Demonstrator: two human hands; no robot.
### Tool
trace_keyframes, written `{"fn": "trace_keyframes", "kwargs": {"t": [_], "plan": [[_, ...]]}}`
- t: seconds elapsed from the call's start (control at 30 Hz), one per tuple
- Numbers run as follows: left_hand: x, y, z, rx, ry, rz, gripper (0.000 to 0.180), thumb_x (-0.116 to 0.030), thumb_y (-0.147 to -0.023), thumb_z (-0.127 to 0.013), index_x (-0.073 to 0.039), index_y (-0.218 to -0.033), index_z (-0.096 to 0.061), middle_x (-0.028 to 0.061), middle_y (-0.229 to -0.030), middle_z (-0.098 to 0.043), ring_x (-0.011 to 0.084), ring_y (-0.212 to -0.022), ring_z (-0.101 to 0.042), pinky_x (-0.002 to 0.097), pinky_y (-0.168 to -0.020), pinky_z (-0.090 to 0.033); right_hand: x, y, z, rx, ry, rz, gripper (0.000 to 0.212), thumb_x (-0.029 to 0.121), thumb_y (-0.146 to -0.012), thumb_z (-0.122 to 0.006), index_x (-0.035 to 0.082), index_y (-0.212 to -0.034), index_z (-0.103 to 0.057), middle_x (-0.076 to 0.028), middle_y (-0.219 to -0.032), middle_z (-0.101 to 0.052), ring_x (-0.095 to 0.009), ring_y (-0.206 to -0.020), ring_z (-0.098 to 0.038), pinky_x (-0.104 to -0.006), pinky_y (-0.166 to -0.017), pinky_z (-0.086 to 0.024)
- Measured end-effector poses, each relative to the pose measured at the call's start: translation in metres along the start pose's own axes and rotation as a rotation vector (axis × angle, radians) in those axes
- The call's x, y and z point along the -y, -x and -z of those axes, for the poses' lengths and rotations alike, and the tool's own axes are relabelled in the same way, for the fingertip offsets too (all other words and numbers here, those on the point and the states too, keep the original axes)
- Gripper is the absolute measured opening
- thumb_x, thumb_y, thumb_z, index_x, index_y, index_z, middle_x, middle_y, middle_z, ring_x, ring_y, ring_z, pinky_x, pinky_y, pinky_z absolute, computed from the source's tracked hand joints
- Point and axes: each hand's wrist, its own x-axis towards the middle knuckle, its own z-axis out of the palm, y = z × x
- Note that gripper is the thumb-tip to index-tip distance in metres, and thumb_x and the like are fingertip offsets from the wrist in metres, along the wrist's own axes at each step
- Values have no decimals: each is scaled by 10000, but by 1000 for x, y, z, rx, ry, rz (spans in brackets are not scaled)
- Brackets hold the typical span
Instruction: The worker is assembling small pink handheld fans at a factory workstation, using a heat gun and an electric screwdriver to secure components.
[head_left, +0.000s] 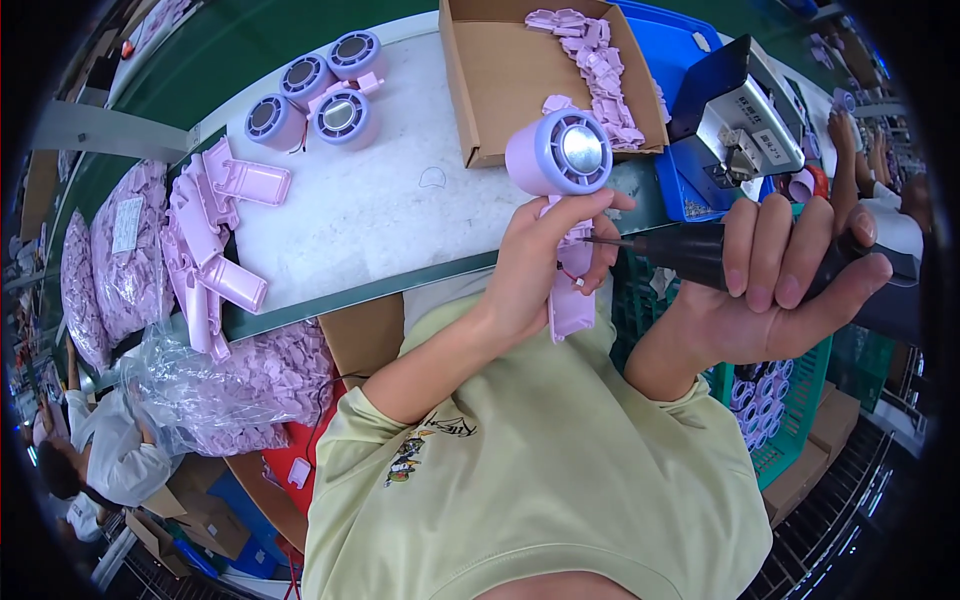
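Note:
My left hand [530,250] is closed round the neck of a small pink and lilac handheld fan [540,165]. Its round head points up, with a shiny silver disc in the middle. Below my fingers hangs the open pink handle half [572,310], with a thin wire and a small white connector showing. In my right hand [770,285] lies a black electric screwdriver [690,252], my fingers wrapped round its body. The screwdriver's thin bit points left and reaches the fan's neck by my left fingertips; whether it sits on a screw I cannot tell.
Several fan heads [340,115] stand at the table's far left, near loose pink handle shells [215,240]. A cardboard box [500,90] holds small pink parts. Right of it are a blue tray [685,185] and a metal screw feeder [750,130]. Bagged parts [240,390] lie lower left.

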Motion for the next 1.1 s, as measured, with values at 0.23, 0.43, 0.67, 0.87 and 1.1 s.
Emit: {"fn": "trace_keyframes", "kwargs": {"t": [0.23, 0.43, 0.67, 0.87, 1.1], "plan": [[-2, 1, -2, 11, 1, -6, 324, -288, -898, -583, 18, -1000, -620, 39, -663, -551, 85, -503, -500, 228, -438, -364, -6, 1, -1, 27, 1, 3, 307, 392, -1003, -421, 109, -1096, -495, 29, -581, -393, -65, -458, -355, -217, -423, -337], [-2, 4, -6, -6, 0, 0, 318, -292, -895, -590, 11, -985, -626, 44, -684, -560, 84, -499, -499, 228, -438, -357, -7, 4, -7, 11, 29, 2, 305, 403, -998, -427, 117, -1087, -489, 30, -581, -396, -62, -464, -361, -218, -424, -337], [1, 11, -7, -78, -24, -10, 303, -281, -874, -606, 10, -953, -631, 57, -691, -560, 101, -492, -505, 234, -430, -332, -7, 11, -10, 67, 8, 14, 313, 411, -995, -433, 115, -1080, -486, 21, -584, -409, -74, -461, -373, -221, -430, -345], [2, 15, -12, -134, -21, -13, 201, -194, -861, -597, -3, -925, -606, 45, -782, -519, 123, -454, -452, 246, -419, -330, -8, 14, -10, 77, -33, -1, 316, 433, -989, -423, 131, -1068, -467, 11, -598, -418, -90, -456, -377, -232, -432, -343], [4, 12, -13, -167, -41, -22, 187, -175, -847, -597, -1, -916, -600, 49, -793, -535, 123, -498, -471, 246, -420, -337, -15, 17, -7, 10, -57, 26, 296, 435, -973, -463, 155, -1065, -428, -6, -620, -455, -115, -474, -426, -252, -452, -361]]}}
